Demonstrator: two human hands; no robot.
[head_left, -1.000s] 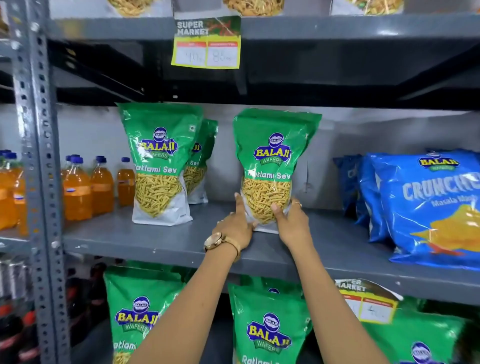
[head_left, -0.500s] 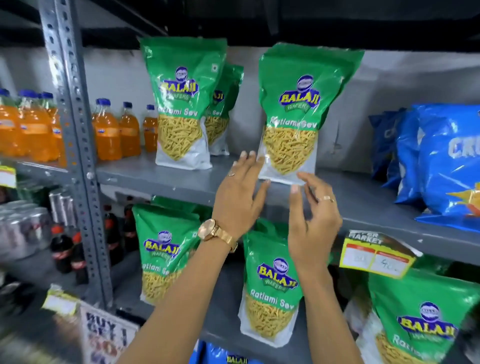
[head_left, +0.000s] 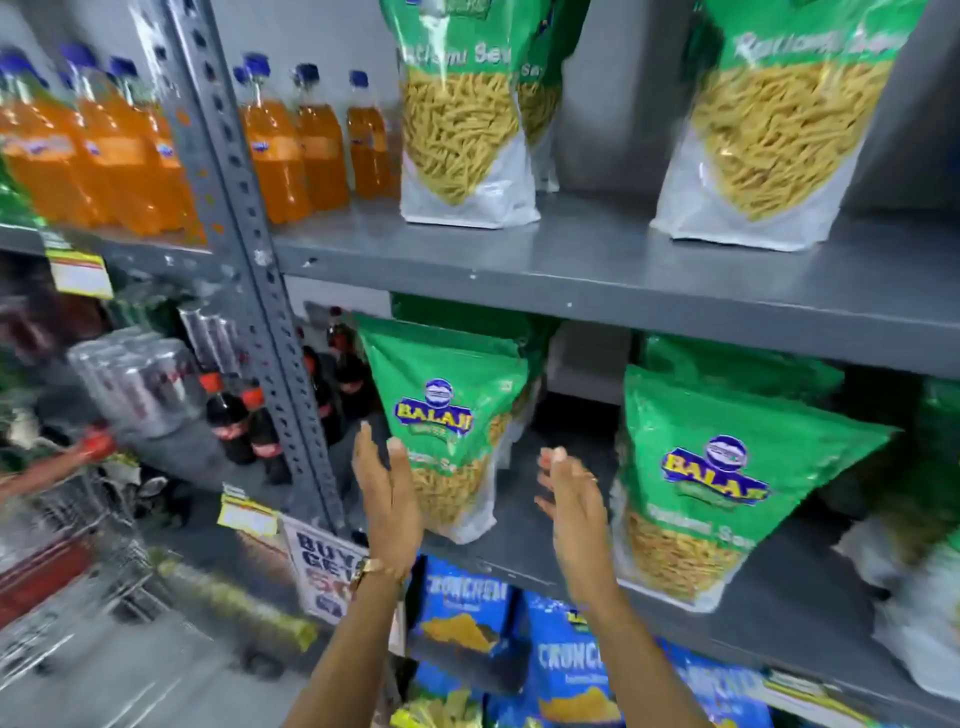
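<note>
My left hand (head_left: 388, 499) and my right hand (head_left: 574, 506) are raised with fingers straight, palms facing each other, holding nothing. Between and just behind them a green Balaji sev bag (head_left: 457, 410) stands on the lower grey shelf (head_left: 524, 556); my left fingers overlap its left edge, and contact cannot be told. A second green sev bag (head_left: 722, 483) leans to the right of my right hand. On the upper shelf (head_left: 597, 275) stand two more sev bags, one at the left (head_left: 462, 140) and one at the right (head_left: 774, 140).
Orange drink bottles (head_left: 291, 150) line the upper shelf left of a perforated grey upright (head_left: 244, 223). Cola bottles (head_left: 244, 421) and cans (head_left: 135, 384) sit lower left. Blue Crunchem bags (head_left: 566, 670) fill the shelf below. A wire trolley (head_left: 67, 545) stands at the left.
Both hands let go of the sev bag on the upper shelf and dropped to the shelf below. The view tilted down and left.
</note>
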